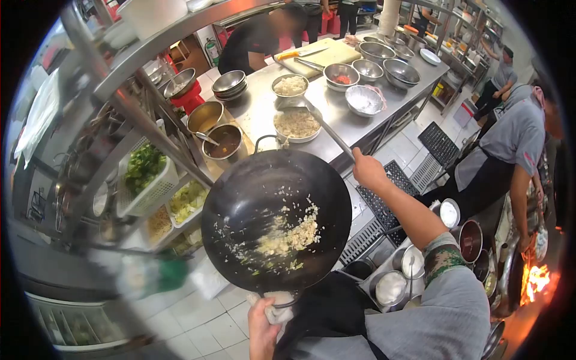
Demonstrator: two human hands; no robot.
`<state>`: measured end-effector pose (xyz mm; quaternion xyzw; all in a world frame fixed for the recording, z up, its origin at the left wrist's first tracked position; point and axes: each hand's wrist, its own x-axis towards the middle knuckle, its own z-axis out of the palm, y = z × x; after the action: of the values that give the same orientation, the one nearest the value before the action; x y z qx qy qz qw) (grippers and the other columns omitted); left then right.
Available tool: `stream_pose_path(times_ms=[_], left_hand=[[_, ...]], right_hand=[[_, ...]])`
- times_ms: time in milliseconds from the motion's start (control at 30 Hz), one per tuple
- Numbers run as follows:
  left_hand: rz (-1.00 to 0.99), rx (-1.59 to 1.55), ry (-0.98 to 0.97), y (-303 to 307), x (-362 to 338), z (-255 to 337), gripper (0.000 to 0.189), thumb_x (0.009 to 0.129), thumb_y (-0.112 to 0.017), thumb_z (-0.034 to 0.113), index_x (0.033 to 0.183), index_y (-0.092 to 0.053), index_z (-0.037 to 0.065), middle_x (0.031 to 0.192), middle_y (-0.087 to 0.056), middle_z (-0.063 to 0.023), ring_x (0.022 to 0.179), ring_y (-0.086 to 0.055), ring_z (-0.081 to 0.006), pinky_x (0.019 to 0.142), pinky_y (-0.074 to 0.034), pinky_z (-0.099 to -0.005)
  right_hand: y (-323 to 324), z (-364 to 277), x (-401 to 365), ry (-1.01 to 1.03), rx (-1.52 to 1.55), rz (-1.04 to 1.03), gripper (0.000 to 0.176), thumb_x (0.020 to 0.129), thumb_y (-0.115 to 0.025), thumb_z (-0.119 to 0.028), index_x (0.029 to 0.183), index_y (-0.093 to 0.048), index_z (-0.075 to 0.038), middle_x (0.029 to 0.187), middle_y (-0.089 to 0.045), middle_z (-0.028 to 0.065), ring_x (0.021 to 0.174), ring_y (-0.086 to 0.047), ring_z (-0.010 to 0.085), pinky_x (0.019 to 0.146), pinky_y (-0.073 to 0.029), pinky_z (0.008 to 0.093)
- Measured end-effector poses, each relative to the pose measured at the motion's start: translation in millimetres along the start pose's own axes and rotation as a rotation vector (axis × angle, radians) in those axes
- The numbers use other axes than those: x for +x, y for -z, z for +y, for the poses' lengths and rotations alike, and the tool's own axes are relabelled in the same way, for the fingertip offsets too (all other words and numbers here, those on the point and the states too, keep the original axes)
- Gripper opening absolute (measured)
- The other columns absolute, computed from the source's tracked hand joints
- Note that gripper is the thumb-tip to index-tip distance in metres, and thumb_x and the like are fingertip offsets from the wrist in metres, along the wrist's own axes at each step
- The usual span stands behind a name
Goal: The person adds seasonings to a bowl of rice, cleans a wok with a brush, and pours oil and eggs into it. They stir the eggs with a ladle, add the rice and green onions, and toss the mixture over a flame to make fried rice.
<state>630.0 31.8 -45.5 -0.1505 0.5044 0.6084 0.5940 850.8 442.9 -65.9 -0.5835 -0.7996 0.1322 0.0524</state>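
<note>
A black wok (258, 198) with pale chopped food (288, 235) inside is held up by my left hand (264, 321), which grips its near handle through a white cloth (277, 307). My right hand (369, 170) is closed round the long metal handle of a ladle (330, 131). The ladle's far end reaches to a bowl of pale, chunky food (290, 86) and a wider bowl of minced-looking food (297, 123) on the steel counter (258, 117). The wok's far handle is close to the wider bowl.
Two pots of sauce (223, 143) and a basket of greens (144, 174) are at left. Steel bowls (377, 51) and a cutting board with a knife (312, 59) lie farther back. At right, a co-worker (510, 138) stands by a flaming stove (534, 282). Another person leans beyond the counter.
</note>
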Motion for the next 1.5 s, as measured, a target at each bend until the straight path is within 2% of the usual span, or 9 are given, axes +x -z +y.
stream_pose_path(times_ms=[233, 367, 633, 700, 767, 967, 1100, 1233, 1500], left_hand=[[0.141, -0.015, -0.117, -0.2, -25.7, -12.6, 0.037, 0.080, -0.059, 0.019, 0.107, -0.055, -0.006, 0.090, -0.067, -0.0210, 0.075, -0.069, -0.0333, 0.063, -0.059, -0.0437], [0.272, -0.224, -0.255, -30.6, -44.0, -36.0, 0.045, 0.079, -0.059, 0.023, 0.116, -0.056, -0.002, 0.101, -0.068, -0.0190, 0.082, -0.070, -0.0317, 0.064, -0.059, -0.0456], [0.228, -0.022, -0.309, -133.3, 128.9, -87.2, 0.035, 0.088, -0.052, 0.015, 0.118, -0.061, -0.002, 0.099, -0.070, -0.0139, 0.090, -0.070, -0.0259, 0.083, -0.056, -0.0368], [0.397, -0.132, -0.500, -206.4, 143.8, -95.4, 0.027, 0.088, -0.053, 0.011, 0.109, -0.064, -0.002, 0.097, -0.070, -0.0144, 0.089, -0.070, -0.0253, 0.077, -0.057, -0.0361], [0.379, -0.257, -0.427, -258.8, 188.7, -86.3, 0.018, 0.088, -0.055, 0.009, 0.097, -0.068, 0.000, 0.089, -0.070, -0.0134, 0.082, -0.070, -0.0229, 0.066, -0.057, -0.0341], [0.419, 0.338, -0.987, -98.4, 122.4, -171.9, 0.051, 0.079, -0.061, 0.009, 0.124, -0.042, -0.005, 0.104, -0.060, -0.0176, 0.092, -0.062, -0.0245, 0.082, -0.051, -0.0373], [0.566, 0.441, -0.811, -123.1, 150.1, -124.4, 0.059, 0.079, -0.060, 0.007, 0.131, -0.034, -0.006, 0.113, -0.055, -0.0219, 0.098, -0.060, -0.0289, 0.086, -0.051, -0.0386], [0.119, -0.018, -0.501, -98.4, 144.7, -69.3, 0.025, 0.084, -0.057, 0.005, 0.106, -0.059, -0.006, 0.093, -0.067, -0.0186, 0.081, -0.068, -0.0243, 0.065, -0.057, -0.0333], [0.035, -0.069, -0.250, -170.6, 167.8, -89.3, 0.018, 0.083, -0.059, 0.006, 0.097, -0.061, -0.005, 0.089, -0.066, -0.0143, 0.078, -0.069, -0.0266, 0.069, -0.058, -0.0415]], right_hand=[[48.0, 41.8, -42.3, 0.257, 0.247, -0.014, 0.033, 0.085, -0.059, -0.012, 0.113, -0.042, -0.005, 0.068, -0.062, 0.0253, 0.066, -0.060, 0.0486, 0.060, -0.049, 0.0557], [22.0, 81.0, -105.6, 0.402, 0.194, -0.580, 0.032, 0.081, -0.060, -0.016, 0.109, -0.051, -0.004, 0.079, -0.064, 0.0290, 0.076, -0.066, 0.0462, 0.066, -0.053, 0.0524], [24.3, 83.3, 80.4, 0.627, 0.518, -0.661, 0.017, 0.084, -0.058, -0.011, 0.098, -0.051, -0.003, 0.066, -0.050, 0.0052, 0.058, -0.053, 0.0152, 0.051, -0.044, 0.0317], [38.7, 120.2, 139.8, 0.228, 0.550, -1.044, 0.016, 0.086, -0.058, -0.012, 0.099, -0.050, -0.007, 0.063, -0.048, 0.0009, 0.051, -0.051, 0.0100, 0.044, -0.042, 0.0276], [5.0, 138.7, 214.6, 0.301, 0.659, -0.980, 0.013, 0.088, -0.056, -0.010, 0.098, -0.048, -0.009, 0.060, -0.045, -0.0024, 0.046, -0.049, 0.0081, 0.039, -0.039, 0.0257], [-6.7, 50.1, 20.8, 0.604, 0.095, -0.506, 0.025, 0.089, -0.053, -0.011, 0.111, -0.046, 0.000, 0.073, -0.058, 0.0158, 0.057, -0.060, 0.0238, 0.049, -0.048, 0.0381], [-59.9, 3.4, -42.9, -0.017, 0.845, -1.357, 0.011, 0.098, -0.053, -0.017, 0.096, -0.043, -0.012, 0.065, -0.040, -0.0044, 0.046, -0.041, 0.0082, 0.039, -0.040, 0.0256], [-55.9, 20.7, -17.8, -0.459, 1.341, -1.572, 0.013, 0.097, -0.058, -0.015, 0.093, -0.046, -0.012, 0.059, -0.036, -0.0062, 0.040, -0.036, 0.0028, 0.032, -0.032, 0.0229], [61.5, 130.3, 87.8, -0.131, 1.055, -0.605, 0.011, 0.087, -0.052, -0.010, 0.097, -0.045, -0.009, 0.063, -0.043, -0.0018, 0.040, -0.041, 0.0069, 0.033, -0.039, 0.0262]])
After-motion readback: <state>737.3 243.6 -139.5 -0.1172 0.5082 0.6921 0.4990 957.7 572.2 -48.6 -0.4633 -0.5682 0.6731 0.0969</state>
